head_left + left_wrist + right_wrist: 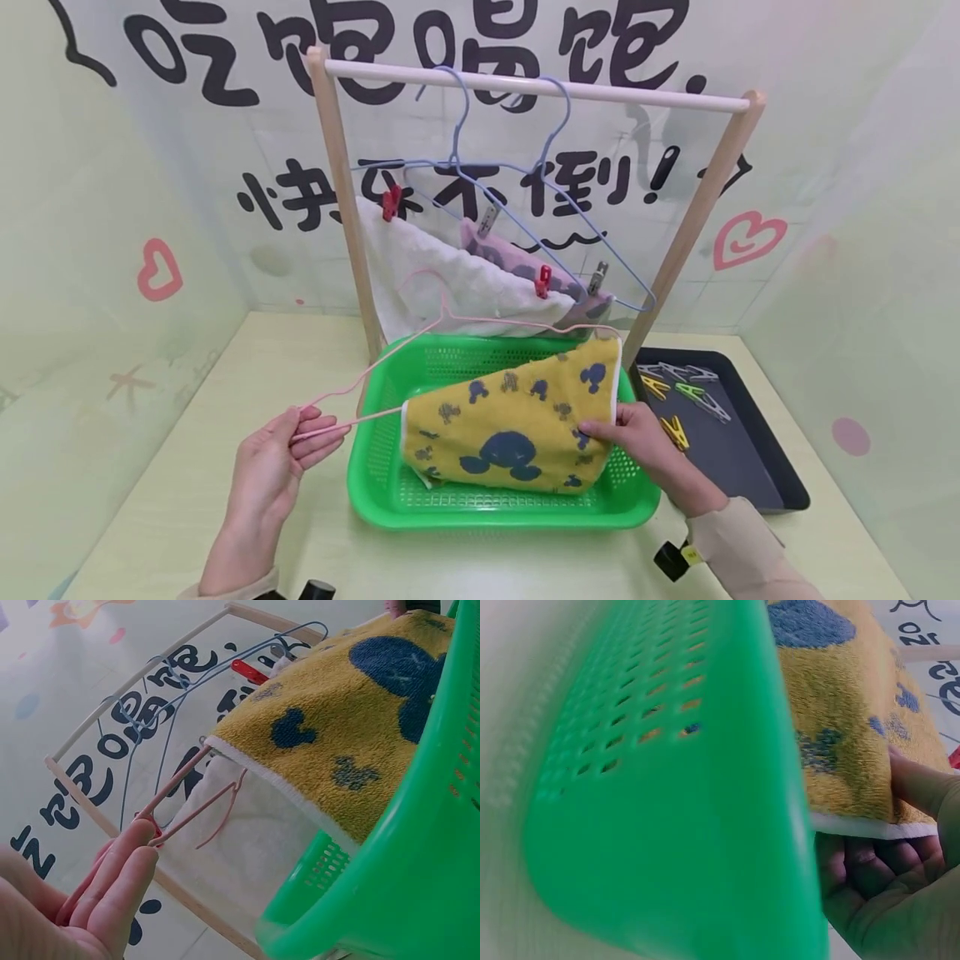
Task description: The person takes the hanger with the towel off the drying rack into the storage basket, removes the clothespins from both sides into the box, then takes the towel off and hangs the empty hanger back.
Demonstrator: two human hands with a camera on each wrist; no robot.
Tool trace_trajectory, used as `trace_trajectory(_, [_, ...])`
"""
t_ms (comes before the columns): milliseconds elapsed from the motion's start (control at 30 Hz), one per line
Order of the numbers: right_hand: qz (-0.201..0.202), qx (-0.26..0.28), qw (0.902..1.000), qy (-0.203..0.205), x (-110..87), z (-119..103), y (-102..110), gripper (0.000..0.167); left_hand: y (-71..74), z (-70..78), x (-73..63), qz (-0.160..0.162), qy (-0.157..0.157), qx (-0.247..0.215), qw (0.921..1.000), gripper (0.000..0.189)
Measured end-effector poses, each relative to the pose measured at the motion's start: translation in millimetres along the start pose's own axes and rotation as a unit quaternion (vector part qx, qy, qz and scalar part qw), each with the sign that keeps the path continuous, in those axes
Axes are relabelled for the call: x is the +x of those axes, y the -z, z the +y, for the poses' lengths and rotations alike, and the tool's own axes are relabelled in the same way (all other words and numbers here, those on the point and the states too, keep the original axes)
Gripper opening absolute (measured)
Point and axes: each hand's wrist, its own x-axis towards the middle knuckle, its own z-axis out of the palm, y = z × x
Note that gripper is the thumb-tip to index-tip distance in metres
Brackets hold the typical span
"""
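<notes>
A yellow towel (517,429) with blue mouse-head prints hangs folded over the lower bar of a pink clothes hanger (375,364), above the green basket (498,518). My left hand (272,467) pinches the hanger's left corner between thumb and fingers; the left wrist view shows the pink wire (176,782) running from those fingers into the towel's fold. At the towel's right edge, my right hand (637,442) grips the cloth, thumb on the front face. Its other fingers go behind the white hem, as the right wrist view shows with the hand (900,885) beside the basket.
Behind the basket stands a wooden rack (536,86) with two blue hangers (459,125). A white towel (450,275) and a pink patterned towel (510,254) hang there from clothespins (543,282). To the right, a dark tray (738,454) holds several coloured clothespins (675,432).
</notes>
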Motion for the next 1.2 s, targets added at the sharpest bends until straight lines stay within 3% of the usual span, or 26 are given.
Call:
trace_trajectory(467, [-0.057,-0.027,0.9980,-0.002,-4.5,2,7,0.035,2.3,3.8,-2.1,-0.016,-0.010,0.011,0.9998,0.028])
trace_trajectory(600, [0.003,-0.019,0.9998,-0.011,0.2,-1,12,0.031,0.4,2.9,-2.3,-0.026,-0.005,0.031,0.9992,0.028])
trace_trajectory(733, [0.058,0.026,0.9977,-0.021,4.9,-4,15,0.013,-1.7,1.6,-2.1,-0.026,0.004,0.045,0.9986,0.028])
trace_trajectory(933, [0.017,0.067,0.9972,-0.028,4.1,-6,12,0.009,-1.4,1.0,-0.1,-0.010,0.002,0.026,0.9996,0.029])
trace_trajectory(1200, [-0.003,0.013,0.9996,-0.024,-2.9,-3,9,0.029,3.1,3.8,1.4,0.004,0.002,0.011,0.9999,0.029])
